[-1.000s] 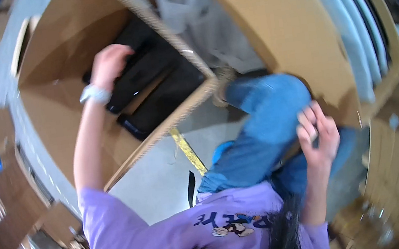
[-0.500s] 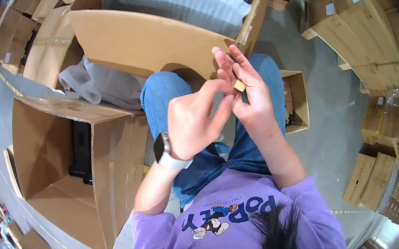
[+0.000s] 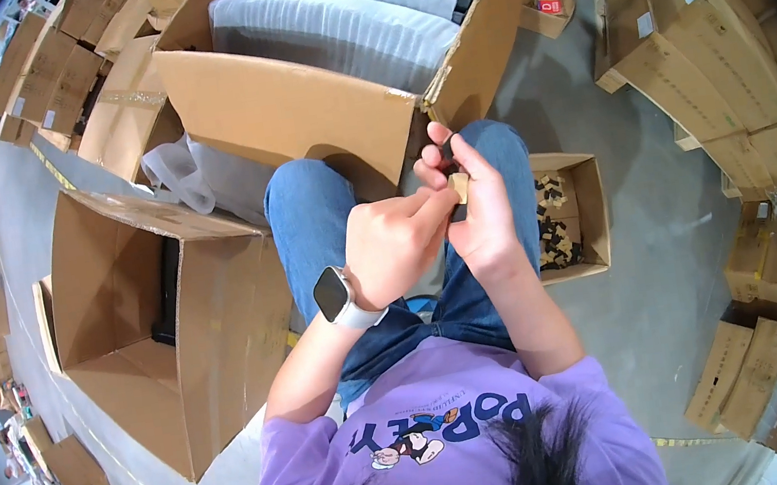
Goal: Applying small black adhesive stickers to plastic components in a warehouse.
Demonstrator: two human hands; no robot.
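Observation:
My left hand (image 3: 393, 250), with a white-banded watch on its wrist, reaches across to my right hand (image 3: 485, 215) above my knees. Its fingertips are pressed together at a small tan piece (image 3: 461, 186), which lies against the right hand's palm. The right hand is curled, holding a small black piece (image 3: 446, 149) between thumb and fingers. Another dark bit shows under the tan piece. Beside my right knee, a small open carton (image 3: 592, 216) contains many similar tan and black pieces (image 3: 558, 242).
In front of my knees stands a large open carton (image 3: 292, 108) with parts wrapped in white foam sheet (image 3: 323, 40). An open carton (image 3: 231, 351) at my left has a black part (image 3: 167, 291) inside. Stacked cartons (image 3: 693, 55) line the right side.
The left fingers have closed in on the tan piece in the right hand. The right fingers have curled, and a black piece now shows between them. The view has shifted slightly.

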